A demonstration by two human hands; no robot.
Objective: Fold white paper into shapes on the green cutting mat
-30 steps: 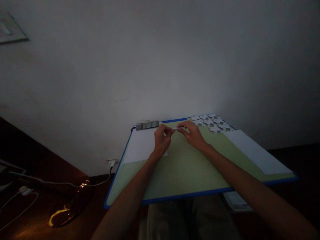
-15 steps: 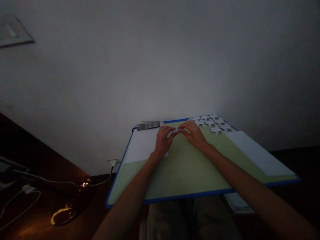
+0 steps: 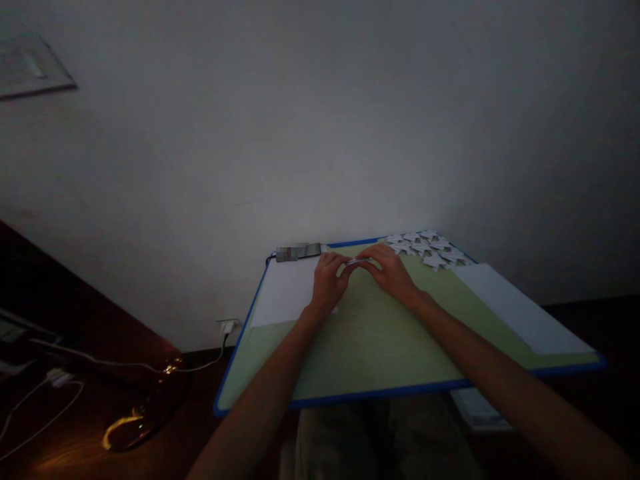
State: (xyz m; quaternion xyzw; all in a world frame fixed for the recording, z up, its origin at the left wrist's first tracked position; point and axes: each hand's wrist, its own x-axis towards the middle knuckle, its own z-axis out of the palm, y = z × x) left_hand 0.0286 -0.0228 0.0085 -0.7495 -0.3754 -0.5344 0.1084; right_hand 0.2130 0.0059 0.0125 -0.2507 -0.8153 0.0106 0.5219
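A green board with a blue rim (image 3: 380, 347) rests on my lap. Both hands meet near its far edge. My left hand (image 3: 329, 283) and my right hand (image 3: 390, 270) pinch a small white folded paper strip (image 3: 354, 262) between their fingertips, pressing it down on the board. A pile of several folded white paper pieces (image 3: 427, 247) lies at the far right corner, just beyond my right hand. A white sheet (image 3: 285, 293) lies under and to the left of my left hand.
Another white sheet (image 3: 520, 310) lies along the board's right side. A dark phone (image 3: 300, 251) with a cable sits at the far left corner. A wall socket (image 3: 226, 327), cables and a shiny dark object (image 3: 145, 413) lie on the floor at left.
The hands have drawn slightly closer together on the paper strip. The view has shifted a little; nothing else has moved.
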